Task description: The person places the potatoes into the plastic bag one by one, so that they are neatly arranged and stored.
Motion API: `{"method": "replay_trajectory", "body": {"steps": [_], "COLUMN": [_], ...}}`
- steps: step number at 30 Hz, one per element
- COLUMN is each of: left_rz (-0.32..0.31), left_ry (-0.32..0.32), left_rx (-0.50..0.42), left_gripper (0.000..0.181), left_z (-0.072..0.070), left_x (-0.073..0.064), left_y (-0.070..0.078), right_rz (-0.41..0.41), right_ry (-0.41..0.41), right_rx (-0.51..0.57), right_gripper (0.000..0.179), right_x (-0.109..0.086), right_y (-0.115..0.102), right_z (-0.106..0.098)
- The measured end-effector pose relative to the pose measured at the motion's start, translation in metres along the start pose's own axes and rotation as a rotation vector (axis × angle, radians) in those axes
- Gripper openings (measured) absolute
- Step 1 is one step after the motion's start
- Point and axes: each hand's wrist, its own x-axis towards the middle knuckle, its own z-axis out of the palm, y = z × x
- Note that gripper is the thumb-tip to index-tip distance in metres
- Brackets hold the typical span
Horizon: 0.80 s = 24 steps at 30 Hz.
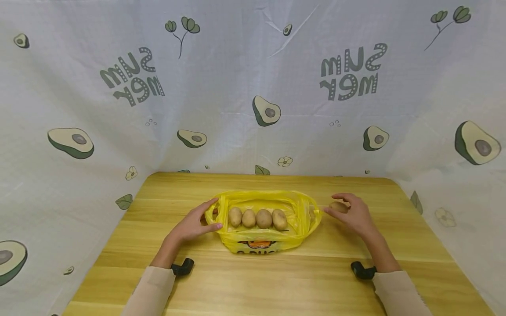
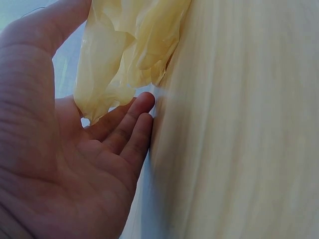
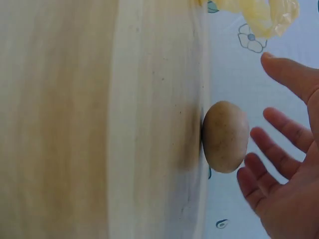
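Note:
A yellow plastic bag [image 1: 265, 245] sits on the table with its mouth spread wide. Four potatoes would be too exact a tally to give, so several potatoes [image 1: 264, 218] lie in a row inside it. My left hand [image 1: 193, 224] holds the bag's left side by the handle, thumb in front and forefinger behind. In the left wrist view the bag's film [image 2: 124, 55] hangs between thumb and fingers. To the right of the bag, a single potato [image 3: 226, 137] rests on the table. Around it my right hand [image 1: 357, 215] is spread, and the right wrist view shows its fingers [image 3: 271, 149] relaxed beside the potato.
The wooden table [image 1: 253, 281] ends at a white cloth [image 1: 221, 87] printed with avocados, which hangs behind and along both sides. The bag's right handle loop [image 1: 318, 213] reaches toward the right hand. A black wrist mount [image 1: 183, 267] is on the left wrist, another on the right.

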Motion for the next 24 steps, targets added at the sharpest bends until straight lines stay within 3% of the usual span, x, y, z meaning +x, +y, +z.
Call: {"method": "replay_trajectory", "body": {"steps": [11,21,24], "left_rz": [0.007,0.003,0.002], "left_ry": [0.006,0.012,0.012], "left_rx": [0.014,0.016,0.019], "left_gripper": [0.092,0.092,0.092], "left_z": [-0.0011,-0.0004,-0.0001], "left_x": [-0.0008,-0.0016,-0.0010], "left_y": [0.0015,0.0025,0.0021], "right_rz": [0.125,0.148,0.167], "right_ry": [-0.088,-0.129,-0.145], "right_rx": [-0.072,-0.085,-0.094], "right_gripper": [0.080,0.064,0.068], "right_x": [0.0017,0.0006,-0.0009], "right_y": [0.0046,0.0107,0.0104], "right_z": [-0.0016,-0.0016,-0.0021]}}
